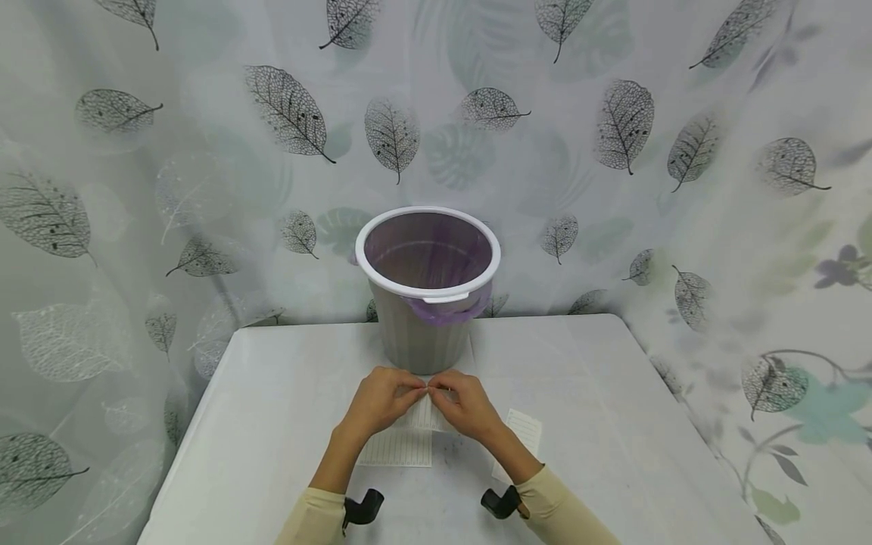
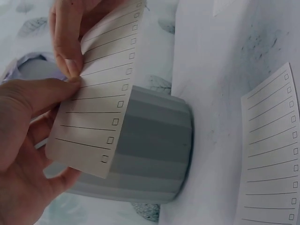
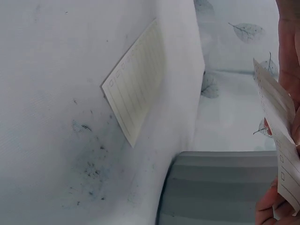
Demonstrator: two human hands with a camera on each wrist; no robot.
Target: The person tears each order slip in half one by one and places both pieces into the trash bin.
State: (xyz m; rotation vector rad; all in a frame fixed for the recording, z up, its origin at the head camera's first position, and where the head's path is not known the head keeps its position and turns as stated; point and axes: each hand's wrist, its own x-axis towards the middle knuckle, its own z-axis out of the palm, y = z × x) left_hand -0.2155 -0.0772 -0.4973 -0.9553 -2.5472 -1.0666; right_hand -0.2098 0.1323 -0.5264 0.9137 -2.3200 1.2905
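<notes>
Both hands meet at the top edge of a lined paper sheet with small checkboxes (image 2: 96, 110), close in front of the bin. My left hand (image 1: 381, 401) pinches the sheet between thumb and fingers, its other fingers behind the paper. Right beside it, the fingertips of my right hand (image 1: 466, 405) grip the same edge. In the right wrist view the held sheet (image 3: 279, 117) appears bent and nearly edge-on. A second checklist sheet (image 1: 395, 450) lies flat on the table under the left forearm side. A third sheet (image 1: 526, 430) lies beside the right wrist.
A grey ribbed bin (image 1: 422, 333) with a white rim and a purple liner (image 1: 446, 312) stands at the table's back edge. The white table (image 1: 286, 424) has dark smudges near the middle. A leaf-patterned curtain (image 1: 436, 98) hangs behind and at the sides.
</notes>
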